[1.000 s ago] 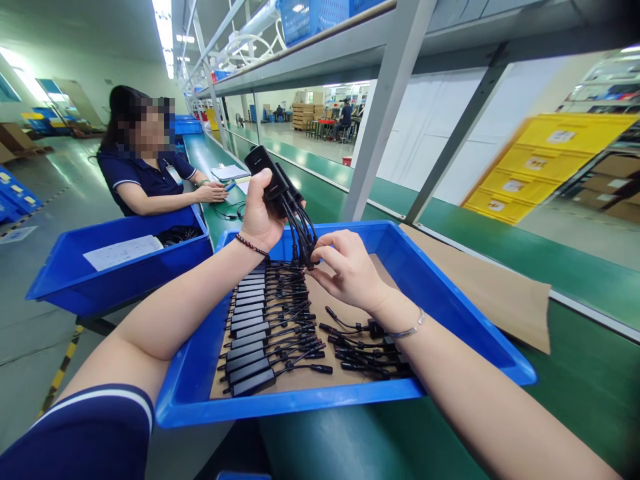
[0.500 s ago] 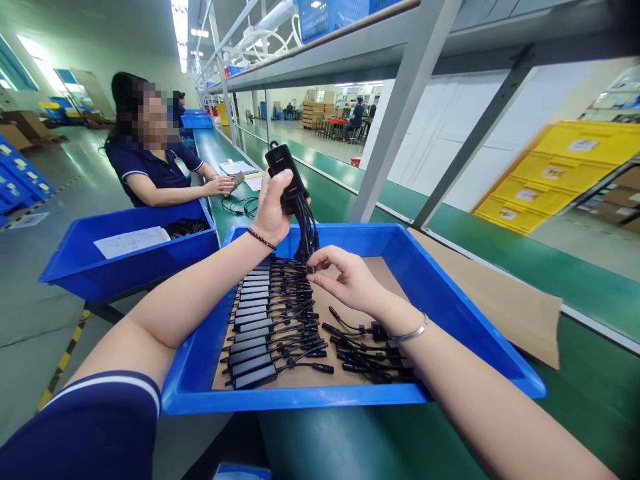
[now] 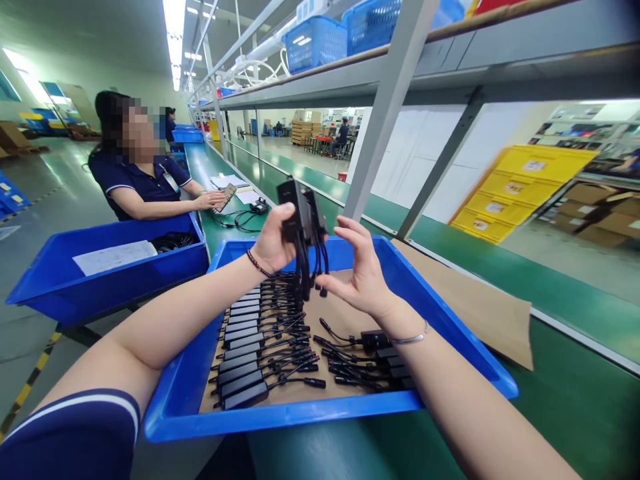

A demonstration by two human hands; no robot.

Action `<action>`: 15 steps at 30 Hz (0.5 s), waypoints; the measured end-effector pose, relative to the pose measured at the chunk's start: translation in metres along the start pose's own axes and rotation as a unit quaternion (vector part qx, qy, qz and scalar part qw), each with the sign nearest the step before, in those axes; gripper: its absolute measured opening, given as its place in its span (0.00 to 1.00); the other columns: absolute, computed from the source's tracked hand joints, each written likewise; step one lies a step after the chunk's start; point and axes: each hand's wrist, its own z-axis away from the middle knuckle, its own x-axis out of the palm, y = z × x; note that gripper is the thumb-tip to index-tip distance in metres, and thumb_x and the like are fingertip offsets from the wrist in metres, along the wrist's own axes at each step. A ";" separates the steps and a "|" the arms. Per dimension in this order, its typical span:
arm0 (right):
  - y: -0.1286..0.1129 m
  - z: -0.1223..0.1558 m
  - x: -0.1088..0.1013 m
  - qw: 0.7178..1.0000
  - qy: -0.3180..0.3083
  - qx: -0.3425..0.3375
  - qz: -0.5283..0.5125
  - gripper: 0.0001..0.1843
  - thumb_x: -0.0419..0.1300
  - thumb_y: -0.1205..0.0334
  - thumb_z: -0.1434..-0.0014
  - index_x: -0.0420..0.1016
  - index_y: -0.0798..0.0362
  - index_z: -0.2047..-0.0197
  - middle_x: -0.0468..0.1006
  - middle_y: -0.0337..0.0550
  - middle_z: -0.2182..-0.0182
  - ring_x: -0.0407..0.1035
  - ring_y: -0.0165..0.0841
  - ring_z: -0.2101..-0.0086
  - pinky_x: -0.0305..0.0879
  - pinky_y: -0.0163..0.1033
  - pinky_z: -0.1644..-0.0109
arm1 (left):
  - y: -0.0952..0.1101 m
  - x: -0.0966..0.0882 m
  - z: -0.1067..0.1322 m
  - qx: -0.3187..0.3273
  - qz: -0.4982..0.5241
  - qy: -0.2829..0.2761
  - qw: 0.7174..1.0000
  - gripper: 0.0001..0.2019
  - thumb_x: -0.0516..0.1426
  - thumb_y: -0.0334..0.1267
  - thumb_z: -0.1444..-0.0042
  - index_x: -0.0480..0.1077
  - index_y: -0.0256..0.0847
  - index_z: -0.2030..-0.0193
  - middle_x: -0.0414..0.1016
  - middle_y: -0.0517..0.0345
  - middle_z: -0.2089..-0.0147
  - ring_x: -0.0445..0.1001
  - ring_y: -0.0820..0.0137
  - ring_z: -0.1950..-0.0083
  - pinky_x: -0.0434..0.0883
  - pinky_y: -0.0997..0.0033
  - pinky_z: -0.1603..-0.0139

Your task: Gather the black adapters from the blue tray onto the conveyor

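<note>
My left hand (image 3: 274, 245) is closed round a bundle of black adapters (image 3: 300, 213), held upright above the blue tray (image 3: 450, 320), their short cables hanging down. My right hand (image 3: 361, 268) is beside the bundle, fingers spread and open, palm toward the hanging cables (image 3: 311, 267). In the tray, on a brown cardboard liner, a neat row of black adapters (image 3: 245, 343) lies at the left. A looser group of adapters (image 3: 370, 363) lies at the right, partly hidden by my right forearm.
A seated co-worker (image 3: 135, 177) at the left works on the green conveyor (image 3: 575, 400), with a second blue bin (image 3: 90, 280) beside them. A cardboard sheet (image 3: 475, 307) lies right of the tray. Grey shelf posts (image 3: 380, 127) rise behind; yellow crates (image 3: 530, 187) stand at the right.
My left hand has lowered and turned the adapter bundle toward me. My right hand has let go of the cable ends and risen, opening beside the bundle.
</note>
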 end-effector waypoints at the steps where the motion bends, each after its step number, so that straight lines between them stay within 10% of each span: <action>1: -0.001 -0.001 0.000 1.000 -0.009 -0.026 0.015 0.44 0.64 0.45 0.58 0.50 0.49 0.42 0.47 0.53 0.41 0.45 0.48 0.42 0.49 0.57 0.42 | -0.006 0.004 0.005 -0.027 0.013 -0.019 0.999 0.18 0.53 0.47 0.54 0.67 0.41 0.58 0.74 0.55 0.66 0.73 0.65 0.61 0.71 0.65 0.61; 6: -0.003 -0.002 0.000 0.989 -0.013 -0.130 0.072 0.52 0.59 0.35 0.61 0.44 0.45 0.38 0.32 0.49 0.37 0.31 0.56 0.41 0.37 0.67 0.43 | -0.032 0.020 0.027 -0.149 0.074 -0.065 0.984 0.20 0.56 0.42 0.56 0.67 0.38 0.55 0.74 0.54 0.62 0.72 0.67 0.62 0.68 0.69 0.60; 15: 0.001 0.002 -0.003 0.987 -0.004 -0.147 0.060 0.35 0.51 0.43 0.46 0.49 0.47 0.38 0.49 0.52 0.40 0.51 0.49 0.44 0.52 0.60 0.46 | -0.034 0.026 0.040 -0.225 0.145 -0.057 0.962 0.16 0.55 0.37 0.58 0.69 0.34 0.61 0.74 0.54 0.67 0.71 0.73 0.67 0.66 0.74 0.62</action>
